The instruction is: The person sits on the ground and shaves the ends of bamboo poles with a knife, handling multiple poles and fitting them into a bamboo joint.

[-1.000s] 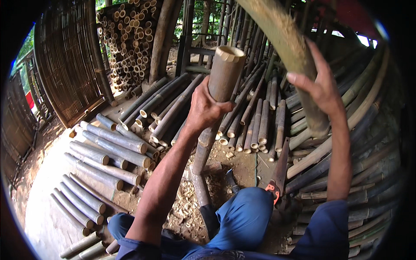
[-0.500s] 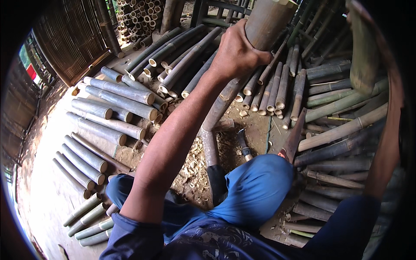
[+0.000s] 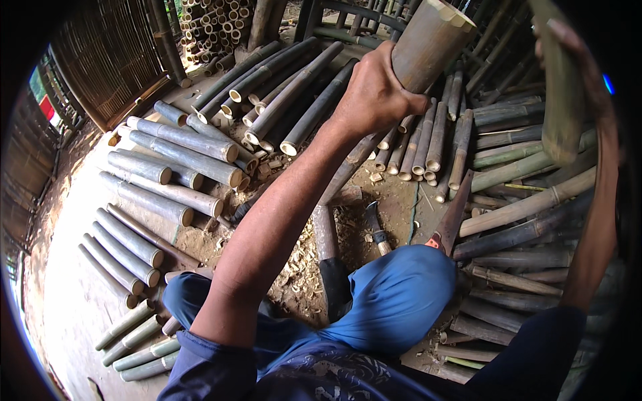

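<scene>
At the top of the view my left hand (image 3: 382,90) is wrapped round the lower part of a thick brown bamboo tube (image 3: 431,50). That tube is tilted to the right, and its pale top rim looks notched. At the upper right my right hand (image 3: 574,50) grips a greenish bamboo piece (image 3: 560,110) that hangs down, rounded at its lower end. The upper end of this piece runs out of view. Behind my left hand a bamboo pole (image 3: 346,172) slants down towards an upright post (image 3: 325,230) between my legs.
A handsaw (image 3: 456,210) with an orange handle stands by my right knee. A hooked knife (image 3: 378,230) lies on the ground near wood shavings (image 3: 301,257). Cut bamboo tubes (image 3: 180,148) lie in rows at left; longer poles (image 3: 528,204) are piled at right. Stacked tubes (image 3: 217,27) stand behind.
My left hand has shifted slightly right and down with the bamboo tube, and more of its notched rim shows. The greenish bamboo piece in my right hand has come a little lower.
</scene>
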`<state>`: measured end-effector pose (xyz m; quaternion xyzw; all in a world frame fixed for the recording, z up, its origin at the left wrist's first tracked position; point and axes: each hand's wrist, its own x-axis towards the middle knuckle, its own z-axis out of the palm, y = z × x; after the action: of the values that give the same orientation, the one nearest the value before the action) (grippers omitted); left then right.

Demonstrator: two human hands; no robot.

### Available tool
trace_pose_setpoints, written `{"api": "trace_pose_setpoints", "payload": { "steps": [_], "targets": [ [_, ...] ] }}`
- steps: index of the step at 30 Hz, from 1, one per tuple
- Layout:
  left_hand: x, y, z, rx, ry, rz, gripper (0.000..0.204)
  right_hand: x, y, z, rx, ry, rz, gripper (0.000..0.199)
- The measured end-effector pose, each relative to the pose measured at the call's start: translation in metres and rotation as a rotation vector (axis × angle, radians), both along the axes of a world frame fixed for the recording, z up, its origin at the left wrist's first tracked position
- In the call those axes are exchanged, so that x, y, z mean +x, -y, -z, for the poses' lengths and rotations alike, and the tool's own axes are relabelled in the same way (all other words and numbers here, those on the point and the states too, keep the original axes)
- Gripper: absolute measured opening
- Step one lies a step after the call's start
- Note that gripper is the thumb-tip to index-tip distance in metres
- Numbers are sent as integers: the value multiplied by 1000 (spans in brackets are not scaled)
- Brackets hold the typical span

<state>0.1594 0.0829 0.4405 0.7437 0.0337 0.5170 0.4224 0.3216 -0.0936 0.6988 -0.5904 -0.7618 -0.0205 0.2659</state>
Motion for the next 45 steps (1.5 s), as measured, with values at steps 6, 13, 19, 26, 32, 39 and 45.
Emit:
{"api": "trace_pose_setpoints", "payload": {
  "steps": [6, 13, 19, 26, 32, 39, 45],
  "targets": [
    [-11, -6, 9, -4, -103, -37, 67, -52, 1, 53, -172, 6, 66, 99],
    [-108, -28, 13, -311, -5, 158, 54, 16, 52, 134, -76, -204, 323, 93],
    [-171, -50, 37, -428, 228, 51, 52, 23, 144, 451, -329, -525, 730, 101],
    [-167, -58, 35, -357, 23, 12, 59, -73, 180, 706, -941, -508, 863, 90],
    [-87, -16, 22, -265, -93, 313, 106, -24, 95, 633, -337, -766, 600, 81],
    [-59, -48, 217, -156, -984, 146, 144, -58, -74, 446, -32, -736, 87, 90],
    [-48, -15, 371, -314, -679, -111, 112, -85, -102, 455, -61, -1171, 64, 59]
  ]
}}
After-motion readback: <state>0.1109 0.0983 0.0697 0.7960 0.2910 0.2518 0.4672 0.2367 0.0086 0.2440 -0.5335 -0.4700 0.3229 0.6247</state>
